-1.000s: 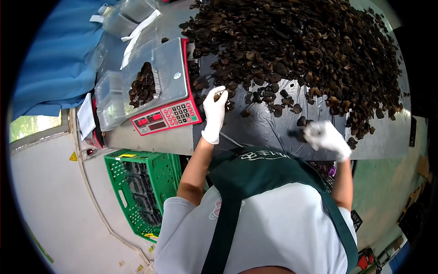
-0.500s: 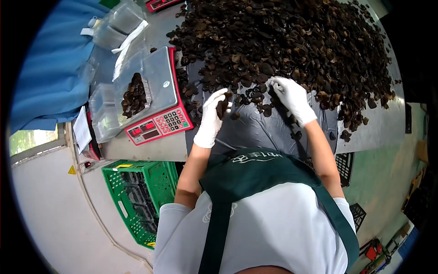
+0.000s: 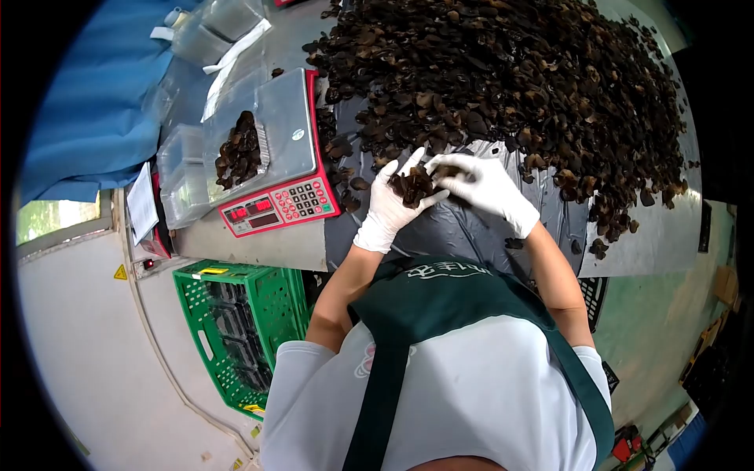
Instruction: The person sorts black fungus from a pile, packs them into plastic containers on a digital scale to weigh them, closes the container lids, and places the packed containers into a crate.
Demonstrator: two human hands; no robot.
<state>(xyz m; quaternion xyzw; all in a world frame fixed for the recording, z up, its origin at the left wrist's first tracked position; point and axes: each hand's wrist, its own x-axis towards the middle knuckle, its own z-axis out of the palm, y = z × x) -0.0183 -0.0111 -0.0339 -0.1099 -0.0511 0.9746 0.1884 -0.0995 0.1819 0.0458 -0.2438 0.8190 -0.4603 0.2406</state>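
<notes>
White gloves cover both hands. My left hand (image 3: 390, 206) is turned palm up, its fingers curled around a clump of dark brown, ear-shaped fungus pieces (image 3: 411, 187). Close beside it on the right, my right hand (image 3: 488, 188) has its fingers bent around dark pieces at the clump's edge; its fingertips partly hide them. Beyond both hands lies a large heap of the same dark pieces (image 3: 503, 78). To the left, a red-edged digital scale (image 3: 287, 118) bears a clear tray (image 3: 263, 149) filled with dark pieces.
Stacked clear plastic trays (image 3: 183, 177) stand left of the scale. Dark plastic sheeting (image 3: 440, 235) covers the near part of the metal table (image 3: 290, 247). Below the table's left side is a green crate (image 3: 283, 310) holding black trays. A blue curtain (image 3: 94, 102) hangs at the upper left.
My right hand has moved from the heap's near edge down and left to beside my left hand. My left hand has turned palm up, and the clump in it shows more fully.
</notes>
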